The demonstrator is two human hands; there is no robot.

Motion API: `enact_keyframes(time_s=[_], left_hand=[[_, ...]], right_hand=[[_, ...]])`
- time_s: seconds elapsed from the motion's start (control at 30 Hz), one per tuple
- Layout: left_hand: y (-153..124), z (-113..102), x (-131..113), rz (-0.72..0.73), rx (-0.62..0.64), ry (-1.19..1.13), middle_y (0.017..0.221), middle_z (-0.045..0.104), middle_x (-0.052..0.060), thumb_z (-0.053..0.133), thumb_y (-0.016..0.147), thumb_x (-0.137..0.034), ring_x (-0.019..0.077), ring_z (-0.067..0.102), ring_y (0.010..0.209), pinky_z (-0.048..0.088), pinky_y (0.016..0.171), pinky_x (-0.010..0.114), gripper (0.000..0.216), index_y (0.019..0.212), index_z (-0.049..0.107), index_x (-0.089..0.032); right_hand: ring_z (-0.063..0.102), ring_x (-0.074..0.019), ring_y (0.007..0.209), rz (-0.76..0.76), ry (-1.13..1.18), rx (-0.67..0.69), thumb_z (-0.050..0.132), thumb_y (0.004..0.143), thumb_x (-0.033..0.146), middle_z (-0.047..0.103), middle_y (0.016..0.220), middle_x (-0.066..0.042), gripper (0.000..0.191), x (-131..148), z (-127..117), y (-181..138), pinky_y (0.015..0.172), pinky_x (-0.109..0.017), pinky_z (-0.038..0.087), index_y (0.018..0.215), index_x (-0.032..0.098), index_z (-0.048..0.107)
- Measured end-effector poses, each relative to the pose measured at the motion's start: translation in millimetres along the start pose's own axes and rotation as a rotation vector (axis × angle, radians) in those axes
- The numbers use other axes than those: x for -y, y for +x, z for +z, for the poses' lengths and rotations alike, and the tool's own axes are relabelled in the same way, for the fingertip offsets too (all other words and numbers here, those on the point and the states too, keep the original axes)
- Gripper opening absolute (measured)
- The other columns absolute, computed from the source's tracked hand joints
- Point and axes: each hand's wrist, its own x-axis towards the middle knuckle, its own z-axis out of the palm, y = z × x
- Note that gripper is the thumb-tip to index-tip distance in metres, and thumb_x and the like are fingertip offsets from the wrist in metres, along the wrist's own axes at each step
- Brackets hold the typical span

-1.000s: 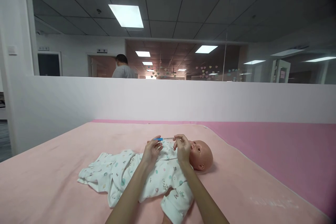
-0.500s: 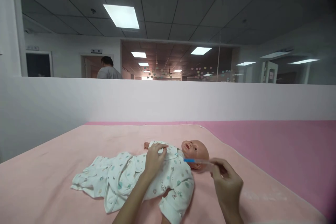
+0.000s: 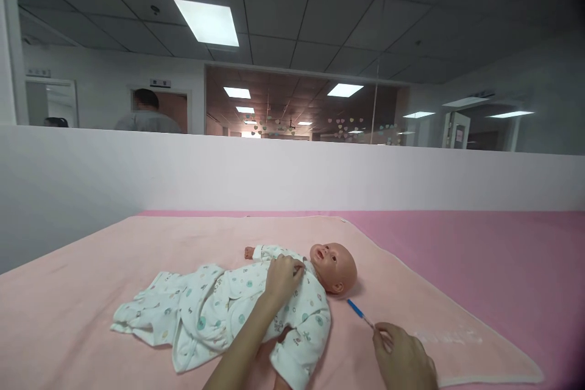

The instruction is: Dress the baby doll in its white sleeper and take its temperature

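Note:
A baby doll [image 3: 333, 268] lies on its back, its head toward the right, dressed in a white gown [image 3: 249, 283] with small printed patterns. My left hand [image 3: 284, 279] rests at the doll's upper chest, fingers pinched together at the gown's collar; the fingertips are partly hidden. Below the doll's head, my right hand [image 3: 402, 353] pinches the end of a thin stick with a blue tip [image 3: 355, 308], which looks like a thermometer. The blue end points up and left, close to the doll's head and shoulder but apart from them.
Under the doll a peach blanket [image 3: 114, 256] covers part of a pink surface [image 3: 457, 250]. A low white wall [image 3: 292, 177] stands behind, with a window above it. Beyond the glass, a person in a grey top [image 3: 148, 120] stands near a doorway.
My right hand has moved down and tilted the stick, so its blue end is lower and away from the doll's face. My left hand has closed in at the collar.

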Motion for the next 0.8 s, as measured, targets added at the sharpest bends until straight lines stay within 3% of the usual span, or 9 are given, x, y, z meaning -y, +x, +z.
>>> enact_keyframes(time_s=[0.1,0.2,0.3,0.4,0.5,0.6,0.8], left_hand=[[-4,1,3,0.007,-0.016,-0.005,0.076,0.067,0.005,0.048,0.072,-0.026,0.0208,0.054,0.080,0.033,0.075,0.031,0.019,0.075,0.067,-0.023],[-7,0,7,-0.022,-0.013,-0.041,0.077,0.067,0.003,0.047,0.072,-0.025,0.0183,0.055,0.077,0.036,0.070,0.028,0.019,0.076,0.066,-0.022],[-6,0,12,-0.079,-0.007,-0.135,0.076,0.067,0.003,0.045,0.073,-0.024,0.0154,0.058,0.071,0.038,0.065,0.025,0.020,0.078,0.064,-0.020],[-3,2,17,-0.143,-0.037,-0.274,0.073,0.067,0.002,0.043,0.074,-0.025,0.0136,0.059,0.068,0.041,0.064,0.024,0.020,0.078,0.062,-0.018],[-1,3,20,-0.166,-0.037,-0.354,0.069,0.066,0.002,0.043,0.073,-0.026,0.0133,0.060,0.066,0.043,0.064,0.024,0.020,0.076,0.061,-0.017],[0,3,20,-0.171,-0.030,-0.336,0.072,0.067,0.003,0.045,0.072,-0.028,0.0141,0.061,0.068,0.044,0.066,0.025,0.022,0.079,0.063,-0.017],[0,0,16,-0.132,0.021,-0.240,0.080,0.069,0.003,0.047,0.072,-0.030,0.0144,0.061,0.075,0.043,0.069,0.024,0.024,0.080,0.066,-0.018]], right_hand=[[0.058,-0.0211,0.071,-0.097,0.110,-0.021,0.039,0.076,0.030,0.065,0.077,-0.007,0.023,45,-14,18,0.060,-0.029,0.040,0.073,0.022,0.060],[0.054,-0.0155,0.058,-0.248,0.175,0.145,0.036,0.082,0.030,0.063,0.069,-0.003,0.024,98,-17,44,0.049,-0.025,0.032,0.077,0.023,0.059],[0.054,-0.0148,0.065,-0.465,0.156,0.279,0.039,0.080,0.020,0.062,0.075,-0.005,0.020,133,2,63,0.051,-0.024,0.028,0.077,0.019,0.059],[0.054,-0.0150,0.071,-0.567,0.157,0.361,0.038,0.079,0.015,0.061,0.081,-0.006,0.020,138,33,67,0.055,-0.024,0.030,0.084,0.017,0.057],[0.054,-0.0153,0.079,-0.613,0.279,0.295,0.034,0.079,0.012,0.059,0.086,-0.006,0.024,129,52,64,0.066,-0.024,0.036,0.086,0.016,0.056],[0.054,-0.0157,0.080,-0.593,0.472,0.206,0.036,0.077,0.011,0.059,0.085,-0.005,0.023,123,56,62,0.072,-0.025,0.039,0.086,0.017,0.056],[0.055,-0.0168,0.078,-0.617,0.710,0.033,0.037,0.081,0.017,0.059,0.086,-0.006,0.026,124,56,55,0.068,-0.028,0.045,0.100,0.018,0.055]])
